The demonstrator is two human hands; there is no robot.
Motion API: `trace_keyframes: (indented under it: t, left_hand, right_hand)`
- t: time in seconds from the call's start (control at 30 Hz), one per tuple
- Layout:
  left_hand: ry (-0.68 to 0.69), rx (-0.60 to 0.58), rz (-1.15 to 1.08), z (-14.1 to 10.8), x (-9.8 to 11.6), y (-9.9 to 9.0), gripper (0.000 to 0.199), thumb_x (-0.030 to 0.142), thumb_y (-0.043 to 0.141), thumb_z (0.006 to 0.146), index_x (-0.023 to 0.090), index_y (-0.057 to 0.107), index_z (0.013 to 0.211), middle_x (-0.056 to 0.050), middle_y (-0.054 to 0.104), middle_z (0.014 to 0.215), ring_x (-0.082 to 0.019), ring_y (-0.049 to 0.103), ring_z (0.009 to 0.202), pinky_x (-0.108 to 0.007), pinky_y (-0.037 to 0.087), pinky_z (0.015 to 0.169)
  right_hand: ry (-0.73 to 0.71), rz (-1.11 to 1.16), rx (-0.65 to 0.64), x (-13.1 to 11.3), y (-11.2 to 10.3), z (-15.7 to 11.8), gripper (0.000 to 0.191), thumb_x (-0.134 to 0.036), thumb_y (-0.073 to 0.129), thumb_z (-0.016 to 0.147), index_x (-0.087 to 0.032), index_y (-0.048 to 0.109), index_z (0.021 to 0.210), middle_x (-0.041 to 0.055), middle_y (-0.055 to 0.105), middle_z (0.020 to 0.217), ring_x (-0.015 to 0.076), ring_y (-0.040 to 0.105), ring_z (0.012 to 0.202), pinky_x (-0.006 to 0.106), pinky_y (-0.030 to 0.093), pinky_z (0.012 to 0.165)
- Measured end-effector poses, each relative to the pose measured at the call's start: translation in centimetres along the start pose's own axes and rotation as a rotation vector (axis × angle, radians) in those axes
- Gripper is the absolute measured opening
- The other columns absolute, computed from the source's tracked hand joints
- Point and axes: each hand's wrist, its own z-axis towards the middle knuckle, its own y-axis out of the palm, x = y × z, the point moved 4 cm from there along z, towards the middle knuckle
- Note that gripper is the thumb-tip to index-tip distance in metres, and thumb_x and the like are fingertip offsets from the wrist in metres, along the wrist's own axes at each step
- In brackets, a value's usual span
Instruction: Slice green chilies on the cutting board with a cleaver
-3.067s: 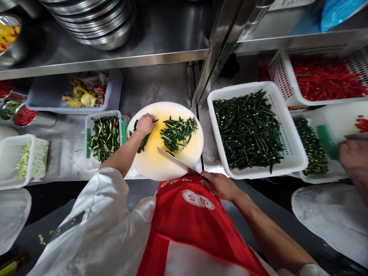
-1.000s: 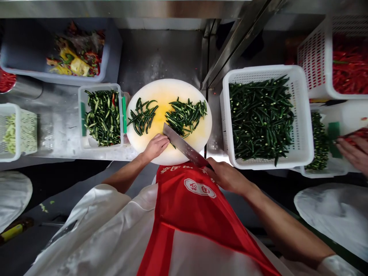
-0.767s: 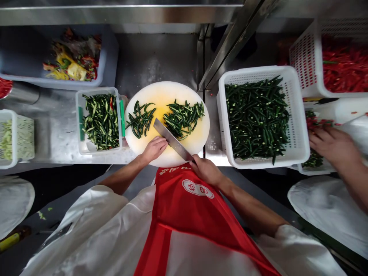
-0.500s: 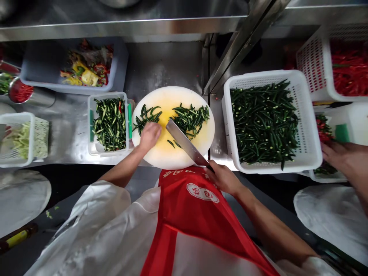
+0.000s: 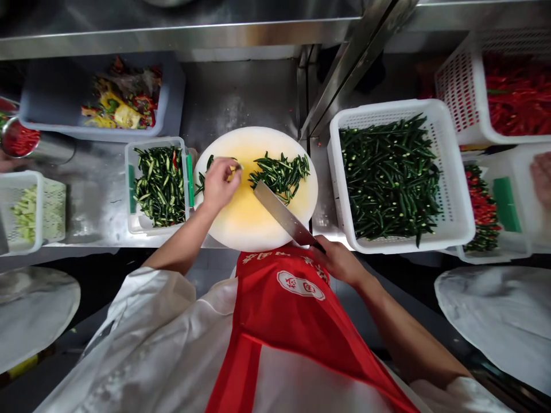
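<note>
A round white cutting board (image 5: 258,232) with a yellowed middle lies in front of me. My right hand (image 5: 338,258) grips the dark handle of a cleaver (image 5: 284,215), its blade slanting over the board with the tip near a pile of cut green chilies (image 5: 282,175). Over the board's left side, my left hand (image 5: 220,183) is closed in a pinch on a small pale-green bit that looks like a piece of green chili (image 5: 236,167). A smaller lot of green chilies lies partly hidden beneath this hand.
Left of the board stands a clear container of cut green chilies (image 5: 159,186); behind it, a grey tub (image 5: 172,109) holds pepper scraps. On the right are a white basket of green chilies (image 5: 391,178) and a basket of red chilies (image 5: 519,103). A co-worker's hand (image 5: 542,175) shows at far right.
My left hand has lifted from the chilies, fingers now pinched. The cleaver has shifted slightly, and the loose chilies below the right pile are gone from view. The co-worker's hand has moved away rightward.
</note>
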Motion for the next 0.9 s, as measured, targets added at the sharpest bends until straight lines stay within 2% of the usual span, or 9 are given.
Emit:
trace_keyframes:
  t: [0.1, 0.17, 0.2, 0.27, 0.37, 0.5, 0.9]
  left_hand:
    - [0.300, -0.322, -0.007, -5.1, 2.5, 1.8, 0.017, 0.027, 0.054, 0.092, 0.022, 0.066, 0.104, -0.007, 0.064, 0.105, -0.020, 0.058, 0.100, -0.036, 0.048, 0.089]
    - [0.369, -0.475, 0.026, -8.1, 2.8, 3.6, 0.021, 0.025, 0.050, 0.094, 0.023, 0.068, 0.105, -0.008, 0.065, 0.105, -0.020, 0.059, 0.099, -0.037, 0.049, 0.089]
    - [0.368, -0.501, 0.045, -9.1, 2.7, 4.4, 0.023, 0.024, 0.047, 0.095, 0.023, 0.068, 0.105, -0.009, 0.065, 0.105, -0.020, 0.059, 0.099, -0.037, 0.049, 0.089]
    - [0.339, -0.482, 0.065, -10.2, 2.0, 5.5, 0.026, 0.024, 0.045, 0.097, 0.022, 0.069, 0.106, -0.009, 0.066, 0.105, -0.021, 0.058, 0.102, -0.039, 0.049, 0.091]
    - [0.293, -0.428, 0.054, -10.3, 1.1, 6.3, 0.025, 0.028, 0.045, 0.098, 0.021, 0.069, 0.105, -0.009, 0.067, 0.105, -0.022, 0.057, 0.104, -0.041, 0.047, 0.094]
    - [0.266, -0.438, 0.032, -9.8, 0.8, 6.5, 0.025, 0.031, 0.047, 0.098, 0.020, 0.069, 0.101, -0.008, 0.067, 0.104, -0.022, 0.057, 0.102, -0.041, 0.046, 0.095]
    - [0.214, -0.420, 0.001, -9.6, 0.6, 6.7, 0.024, 0.031, 0.047, 0.098, 0.021, 0.068, 0.100, -0.008, 0.067, 0.106, -0.022, 0.056, 0.104, -0.042, 0.047, 0.096]
  right_hand:
    - [0.013, 0.056, 0.002, -0.1, 0.1, 0.1, 0.028, -0.041, 0.037, 0.099, -0.021, 0.056, 0.108, 0.0084, 0.072, 0.093, 0.0232, 0.066, 0.085, 0.029, 0.041, 0.069]
    - [0.007, 0.059, -0.010, -0.4, 0.1, 0.0, 0.029, -0.041, 0.037, 0.099, -0.021, 0.056, 0.110, 0.0085, 0.072, 0.094, 0.0235, 0.066, 0.086, 0.029, 0.041, 0.070]
    - [0.004, 0.051, -0.017, -0.5, 0.0, 0.0, 0.029, -0.041, 0.037, 0.099, -0.021, 0.056, 0.110, 0.0084, 0.072, 0.094, 0.0234, 0.066, 0.086, 0.029, 0.040, 0.070]
    - [-0.009, 0.022, -0.037, -0.9, -0.1, -0.2, 0.027, -0.040, 0.037, 0.099, -0.022, 0.055, 0.108, 0.0081, 0.072, 0.093, 0.0234, 0.066, 0.085, 0.029, 0.039, 0.069]
    - [-0.037, -0.028, -0.065, -1.5, -0.4, -0.7, 0.024, -0.037, 0.036, 0.100, -0.022, 0.054, 0.105, 0.0080, 0.071, 0.089, 0.0234, 0.066, 0.082, 0.029, 0.037, 0.067]
    - [-0.031, -0.041, -0.103, -2.1, -1.2, -1.2, 0.021, -0.037, 0.036, 0.100, -0.022, 0.051, 0.102, 0.0076, 0.070, 0.084, 0.0225, 0.065, 0.076, 0.028, 0.034, 0.062]
    - [0.008, -0.064, -0.145, -2.9, -2.5, -1.5, 0.020, -0.038, 0.035, 0.101, -0.023, 0.048, 0.100, 0.0068, 0.071, 0.083, 0.0215, 0.066, 0.072, 0.029, 0.030, 0.059]
